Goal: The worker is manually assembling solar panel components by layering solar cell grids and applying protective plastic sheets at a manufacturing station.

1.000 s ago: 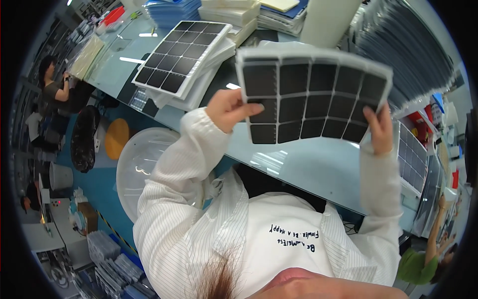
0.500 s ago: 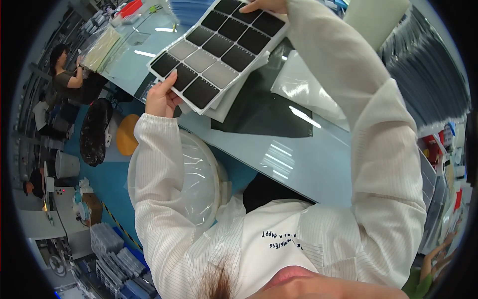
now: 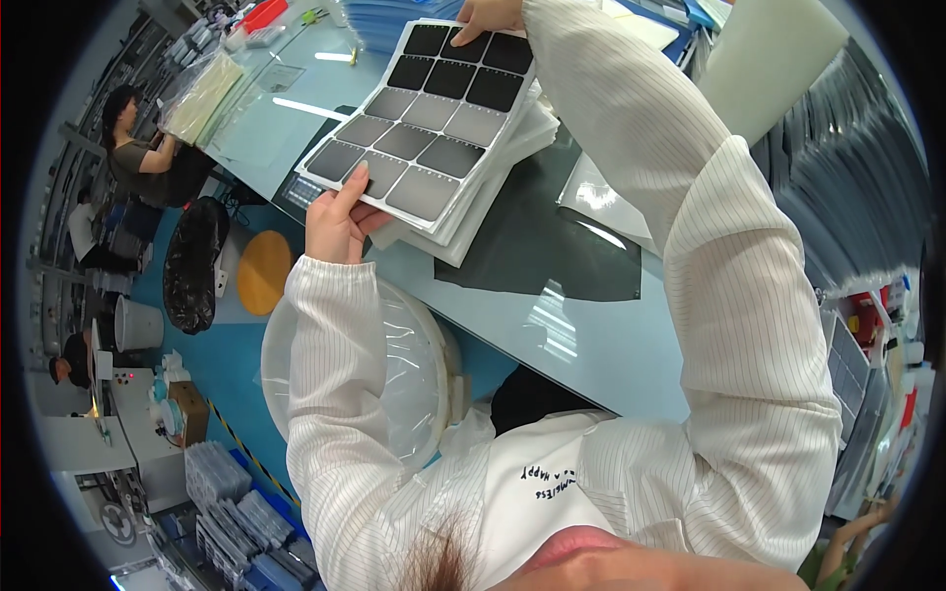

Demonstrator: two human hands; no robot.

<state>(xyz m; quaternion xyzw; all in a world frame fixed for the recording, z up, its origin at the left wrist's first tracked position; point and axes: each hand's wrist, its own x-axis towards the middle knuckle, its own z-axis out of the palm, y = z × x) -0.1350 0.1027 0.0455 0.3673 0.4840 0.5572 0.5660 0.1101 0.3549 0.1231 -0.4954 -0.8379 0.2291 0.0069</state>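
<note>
Pale glass-topped bench (image 3: 591,345) fills the head view, with a dark mat (image 3: 532,246) on it and a co-worker (image 3: 133,148) at its far left end. Beside the bench stand a black bag (image 3: 192,261), a yellow stool (image 3: 264,271) and a clear-lined bin (image 3: 414,364), whose contents cannot be told. The left hand (image 3: 335,222) pinches the near corner of a sheet (image 3: 434,118) of dark squares, thumb on top; the right hand (image 3: 488,18) grips its far edge, fingers closed. The sheet lies on a white stack (image 3: 493,187). Half a second ago it sat higher and further left in view; a second ago it was held up before the person's chest.
</note>
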